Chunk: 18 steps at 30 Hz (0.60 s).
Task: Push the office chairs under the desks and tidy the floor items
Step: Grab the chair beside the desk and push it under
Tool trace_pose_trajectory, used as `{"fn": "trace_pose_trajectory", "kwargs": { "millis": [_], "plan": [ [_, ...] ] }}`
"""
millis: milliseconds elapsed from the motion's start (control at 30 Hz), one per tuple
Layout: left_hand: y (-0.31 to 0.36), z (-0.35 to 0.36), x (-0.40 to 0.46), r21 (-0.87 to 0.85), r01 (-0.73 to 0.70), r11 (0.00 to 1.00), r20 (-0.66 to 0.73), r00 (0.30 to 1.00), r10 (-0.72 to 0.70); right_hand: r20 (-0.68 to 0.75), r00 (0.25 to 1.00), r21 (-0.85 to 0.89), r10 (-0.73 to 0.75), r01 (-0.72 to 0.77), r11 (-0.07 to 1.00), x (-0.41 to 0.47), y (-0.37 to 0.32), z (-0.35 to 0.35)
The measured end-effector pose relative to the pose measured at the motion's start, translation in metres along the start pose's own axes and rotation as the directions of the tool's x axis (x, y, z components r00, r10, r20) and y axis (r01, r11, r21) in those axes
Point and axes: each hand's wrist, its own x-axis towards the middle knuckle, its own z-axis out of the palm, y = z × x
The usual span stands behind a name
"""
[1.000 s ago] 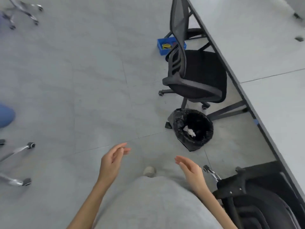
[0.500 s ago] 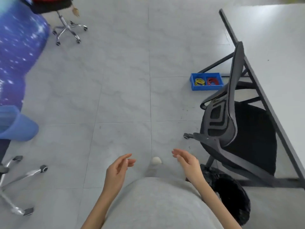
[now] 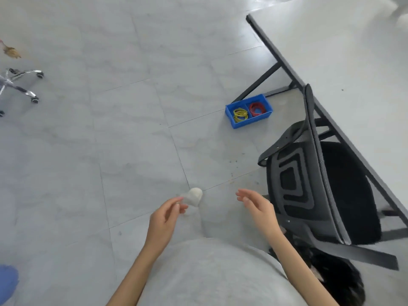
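Observation:
A black mesh office chair (image 3: 318,186) stands at the right, its seat partly under the white desk (image 3: 344,62). A blue bin (image 3: 249,111) with yellow and red rubber bands sits on the floor by the desk leg. A black-lined trash bin (image 3: 337,277) is at the lower right, behind the chair base. My left hand (image 3: 164,219) and my right hand (image 3: 257,206) hang in front of me with fingers loosely apart, holding nothing. My right hand is just left of the chair's backrest, not touching it. My shoe tip (image 3: 194,196) shows between the hands.
A chrome chair base with castors (image 3: 19,85) stands at the far left. A small brown object (image 3: 11,51) lies above it. Something blue (image 3: 7,281) shows at the lower left edge. Grey floor tiles fill the middle.
My view has moved forward and turned; the chair and blue bin are nearer and the trash bin has slid to the lower right. Both hands stay raised and empty.

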Motion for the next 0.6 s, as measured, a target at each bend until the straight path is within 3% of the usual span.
{"fn": "trace_pose_trajectory", "kwargs": {
  "millis": [100, 167, 267, 400, 467, 533, 600],
  "plan": [
    [0.039, -0.003, 0.086, 0.118, -0.154, 0.981, 0.245, 0.962, 0.121, -0.200, 0.975, -0.014, 0.094, -0.099, 0.995, 0.014, -0.017, -0.003],
    [0.079, 0.008, 0.136, 0.183, -0.311, 0.933, 0.439, 0.875, 0.205, -0.381, 0.916, 0.007, 0.128, -0.136, 0.991, 0.019, -0.037, -0.014],
    [0.139, 0.043, 0.194, 0.191, -0.584, 0.789, 0.690, 0.652, 0.315, -0.632, 0.773, -0.076, 0.057, -0.136, 0.988, 0.020, -0.066, -0.038],
    [0.198, 0.118, 0.232, -0.001, -0.876, 0.482, 0.854, 0.250, 0.455, -0.797, 0.600, -0.301, -0.065, -0.302, 0.904, 0.010, -0.076, -0.069],
    [0.220, 0.161, 0.241, -0.114, -0.945, 0.305, 0.856, 0.063, 0.514, -0.830, 0.557, -0.307, -0.019, -0.428, 0.850, 0.009, -0.066, -0.081],
    [0.235, 0.200, 0.246, -0.168, -0.978, 0.124, 0.875, -0.090, 0.476, -0.819, 0.566, -0.296, 0.099, -0.562, 0.772, 0.011, -0.048, -0.090],
    [0.244, 0.236, 0.252, -0.141, -0.989, -0.051, 0.938, -0.150, 0.313, -0.775, 0.576, -0.266, 0.261, -0.671, 0.691, 0.012, -0.029, -0.095]
  ]
}}
